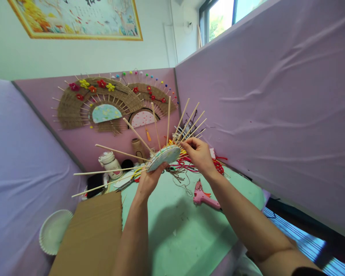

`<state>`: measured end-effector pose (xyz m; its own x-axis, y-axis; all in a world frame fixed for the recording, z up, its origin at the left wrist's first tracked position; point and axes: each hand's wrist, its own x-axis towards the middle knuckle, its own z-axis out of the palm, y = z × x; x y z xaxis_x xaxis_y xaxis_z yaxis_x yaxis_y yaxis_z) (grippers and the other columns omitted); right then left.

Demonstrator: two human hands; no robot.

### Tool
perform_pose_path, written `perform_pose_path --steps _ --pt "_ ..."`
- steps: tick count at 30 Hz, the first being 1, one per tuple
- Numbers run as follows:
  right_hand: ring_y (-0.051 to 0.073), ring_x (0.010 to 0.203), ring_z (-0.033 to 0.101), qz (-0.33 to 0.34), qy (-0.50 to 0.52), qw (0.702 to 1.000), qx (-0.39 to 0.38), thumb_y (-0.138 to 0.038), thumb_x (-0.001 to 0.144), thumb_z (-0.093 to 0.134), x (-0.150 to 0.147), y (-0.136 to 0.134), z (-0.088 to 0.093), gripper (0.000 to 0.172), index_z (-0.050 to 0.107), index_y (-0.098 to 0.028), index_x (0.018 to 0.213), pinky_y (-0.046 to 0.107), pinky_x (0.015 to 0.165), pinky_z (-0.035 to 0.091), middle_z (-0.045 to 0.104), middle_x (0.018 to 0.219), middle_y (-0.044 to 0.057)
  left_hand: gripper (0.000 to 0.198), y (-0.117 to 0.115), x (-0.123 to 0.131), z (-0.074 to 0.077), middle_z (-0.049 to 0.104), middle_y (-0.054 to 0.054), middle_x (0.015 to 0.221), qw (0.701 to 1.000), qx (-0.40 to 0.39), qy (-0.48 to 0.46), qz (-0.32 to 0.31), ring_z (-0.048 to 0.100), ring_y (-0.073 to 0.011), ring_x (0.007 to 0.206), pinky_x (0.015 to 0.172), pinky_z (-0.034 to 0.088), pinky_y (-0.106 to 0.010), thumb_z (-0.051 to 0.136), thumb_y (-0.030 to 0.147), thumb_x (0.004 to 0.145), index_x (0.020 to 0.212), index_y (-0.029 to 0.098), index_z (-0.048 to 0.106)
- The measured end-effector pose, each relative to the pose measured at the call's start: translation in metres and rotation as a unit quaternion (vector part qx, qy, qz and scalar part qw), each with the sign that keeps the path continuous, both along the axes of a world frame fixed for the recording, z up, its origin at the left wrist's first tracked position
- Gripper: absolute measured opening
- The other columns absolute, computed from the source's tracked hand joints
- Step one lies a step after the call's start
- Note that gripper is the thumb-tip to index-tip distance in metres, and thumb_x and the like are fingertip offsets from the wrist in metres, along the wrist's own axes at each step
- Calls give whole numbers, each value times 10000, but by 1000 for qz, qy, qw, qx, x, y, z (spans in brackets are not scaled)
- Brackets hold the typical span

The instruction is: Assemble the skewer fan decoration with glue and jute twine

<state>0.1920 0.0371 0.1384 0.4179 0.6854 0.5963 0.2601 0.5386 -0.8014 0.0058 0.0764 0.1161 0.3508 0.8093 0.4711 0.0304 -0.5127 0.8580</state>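
Observation:
A pale blue-green patterned half disc (164, 156) with several thin wooden sticks (140, 136) fanning out from its curved edge is held above the table. My left hand (151, 179) grips it from below, thumb on its face. At the disc's right end, my right hand (197, 152) has thumb and forefinger pinched beside the stick bases; whatever is between the fingertips is too small to make out. Below my right forearm, a pink glue gun (204, 197) lies on the table.
Brown cardboard (89, 234) and a white fluted plate (55, 232) are at the left. Scissors (129, 181), a white bottle (110, 165), red cord (218, 166) and a twine roll (138, 147) lie or stand farther back. Woven fan pieces (66, 109) hang on the pink partition.

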Motion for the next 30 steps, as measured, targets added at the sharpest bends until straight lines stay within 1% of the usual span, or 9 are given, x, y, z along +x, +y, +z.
perform_pose_path --steps 2,5,9,12,17,21,26,28,30 --pt "119 550 434 -3 -1 1000 -3 -431 795 645 1 1 -1 262 614 -190 697 255 528 351 538 597 -32 451 0 0 1 744 -76 1107 1000 0 -3 4 695 -258 1013 925 526 -366 691 390 788 1178 166 670" --pt "123 563 452 -6 -2 1000 -5 -437 794 645 2 2 -3 266 622 -187 706 256 535 357 549 611 -28 431 -1 0 2 744 -74 1101 1000 -5 4 5 704 -257 988 915 531 -368 690 397 788 1154 171 681" --pt "120 548 438 -7 -2 1000 -11 -439 786 649 3 3 -5 268 625 -186 703 255 520 341 536 594 -34 372 -1 0 1 761 -68 1040 1000 -2 5 7 714 -247 947 910 530 -360 681 384 802 1102 166 699" --pt "120 548 435 -10 1 1000 -17 -435 779 658 3 3 -7 267 620 -186 693 252 513 339 533 589 -34 343 -2 0 2 755 -72 1076 1000 5 2 7 708 -245 968 919 525 -353 674 365 812 1087 162 705" --pt "121 549 439 -13 5 1000 -24 -461 755 676 4 2 -10 294 611 -187 671 249 506 344 539 586 -31 351 -3 1 2 746 -68 1109 1000 12 2 8 696 -239 1006 920 527 -342 669 373 814 1097 168 701" --pt "119 542 441 -11 6 1000 -28 -475 756 675 4 3 -12 309 603 -189 664 246 500 345 536 582 -33 328 -1 1 0 749 -74 1082 1000 3 6 4 700 -244 973 900 539 -353 663 409 813 1025 165 719" --pt "113 527 427 -10 2 999 -33 -480 765 674 5 5 -15 318 595 -190 660 247 498 338 515 569 -41 293 0 1 -1 762 -70 1011 1000 -6 16 18 710 -246 929 891 540 -350 668 422 804 926 164 735" --pt "111 520 416 -11 0 999 -35 -475 768 671 5 6 -16 314 596 -190 662 245 493 331 505 562 -44 294 -1 1 0 762 -70 1003 1000 -8 6 9 716 -239 887 865 551 -349 670 414 807 943 160 729" --pt "111 514 409 -12 -5 999 -37 -476 773 665 6 8 -17 314 596 -190 665 245 489 328 500 557 -44 330 -3 2 1 756 -71 1029 1000 -14 -18 -14 721 -231 860 844 563 -351 677 400 808 1034 161 705"
